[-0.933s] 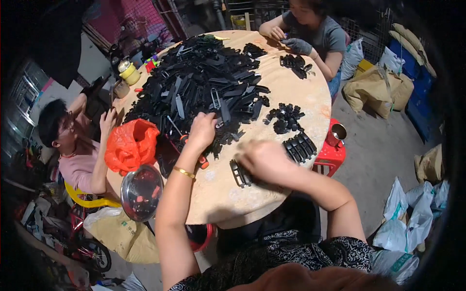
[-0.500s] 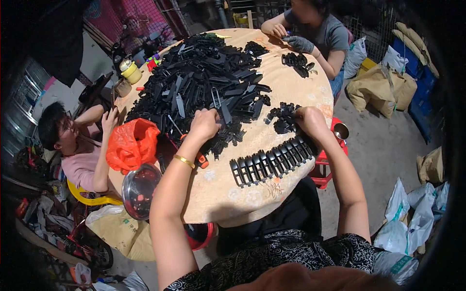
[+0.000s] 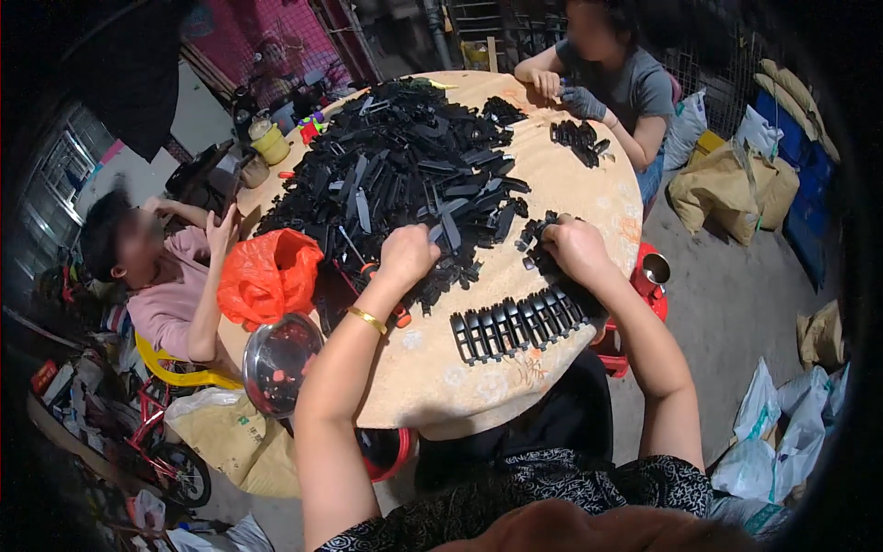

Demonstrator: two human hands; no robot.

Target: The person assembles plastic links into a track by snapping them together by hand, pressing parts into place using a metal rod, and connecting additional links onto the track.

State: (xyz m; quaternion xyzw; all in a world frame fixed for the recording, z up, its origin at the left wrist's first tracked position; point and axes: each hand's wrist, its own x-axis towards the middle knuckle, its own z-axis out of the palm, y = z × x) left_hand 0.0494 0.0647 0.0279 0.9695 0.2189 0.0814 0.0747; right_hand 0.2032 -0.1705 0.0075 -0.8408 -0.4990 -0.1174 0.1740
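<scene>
My left hand is closed, its curled fingers at the near right edge of a large heap of black plastic parts. What those fingers hold, if anything, is hidden. To the right, my right hand bends over a small cluster of black parts, fingertips pressed together among them. Any piece in that pinch cannot be made out. Nearer to me lies a row of black slotted frames, set side by side; its right end runs beneath my right wrist. A screwdriver with an orange handle lies partly behind my left forearm.
A red plastic bag and a metal bowl sit at the left table edge. One person in pink sits left; another, with a gloved hand, sits far right near a small pile. A red stool stands right.
My right hand has moved left over the small cluster. My left hand stays by the heap. The whole view has shifted slightly, so the table appears lower and further right.
</scene>
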